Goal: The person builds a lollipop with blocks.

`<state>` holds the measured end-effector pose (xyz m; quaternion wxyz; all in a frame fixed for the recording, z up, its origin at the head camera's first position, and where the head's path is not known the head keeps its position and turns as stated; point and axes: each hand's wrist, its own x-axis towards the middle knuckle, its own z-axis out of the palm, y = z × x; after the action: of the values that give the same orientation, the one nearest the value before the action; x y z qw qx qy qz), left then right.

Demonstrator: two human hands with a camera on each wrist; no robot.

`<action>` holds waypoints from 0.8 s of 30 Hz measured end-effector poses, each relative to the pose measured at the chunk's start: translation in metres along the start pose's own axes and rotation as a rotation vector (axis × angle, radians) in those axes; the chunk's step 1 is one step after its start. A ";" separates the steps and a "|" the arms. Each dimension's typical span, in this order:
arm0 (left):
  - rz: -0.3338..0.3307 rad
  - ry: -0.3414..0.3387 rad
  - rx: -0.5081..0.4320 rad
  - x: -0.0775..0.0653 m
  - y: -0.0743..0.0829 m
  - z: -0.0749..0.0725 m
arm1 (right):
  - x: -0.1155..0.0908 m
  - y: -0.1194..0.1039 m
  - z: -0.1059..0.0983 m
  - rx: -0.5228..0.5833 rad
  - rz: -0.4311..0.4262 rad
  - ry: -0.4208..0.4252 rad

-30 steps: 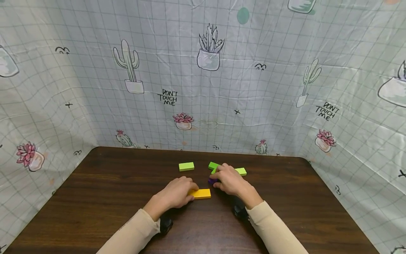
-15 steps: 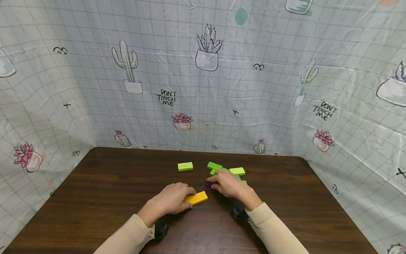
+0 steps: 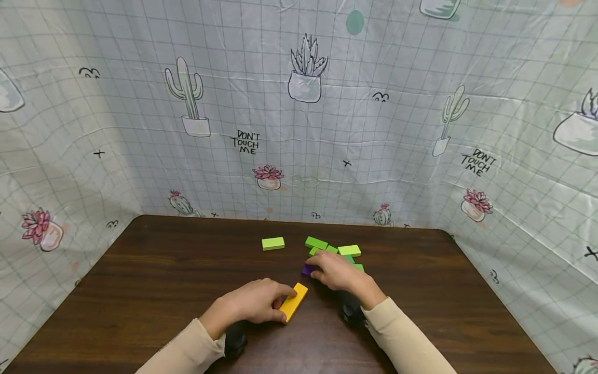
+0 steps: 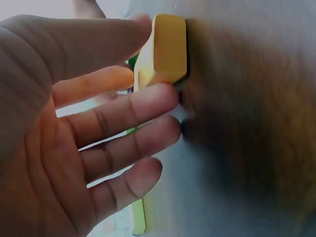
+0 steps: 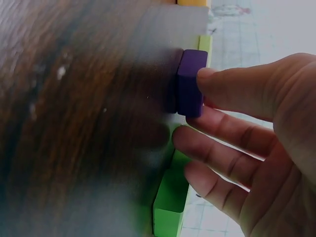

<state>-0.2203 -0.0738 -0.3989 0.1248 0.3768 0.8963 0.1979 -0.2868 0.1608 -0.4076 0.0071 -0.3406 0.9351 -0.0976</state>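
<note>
Fingers (image 4: 131, 109) of left hand (image 3: 247, 302) slightly parted, pinching yellow block (image 3: 296, 305), right hand (image 3: 338, 273) likewise, pinching purple block (image 5: 191, 83) beyond the yellow block

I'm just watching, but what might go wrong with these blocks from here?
The right hand pinches the purple block close to the green blocks, so its other fingers might nudge them.
The left hand seems to hold the yellow block by thumb and fingertips only, so it might slip or twist.
The yellow block and the purple block are near each other, so they could bump.
</note>
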 end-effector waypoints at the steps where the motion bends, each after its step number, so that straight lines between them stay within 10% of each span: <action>1: 0.012 -0.007 -0.006 0.000 0.001 0.000 | 0.000 0.000 0.000 0.010 -0.004 0.000; 24: 0.020 0.134 0.207 -0.002 0.007 0.018 | 0.001 0.001 0.003 0.161 -0.062 -0.033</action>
<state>-0.2071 -0.0660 -0.4117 0.0232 0.3823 0.9145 0.1304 -0.2877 0.1601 -0.4110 0.0470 -0.3693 0.9130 -0.1670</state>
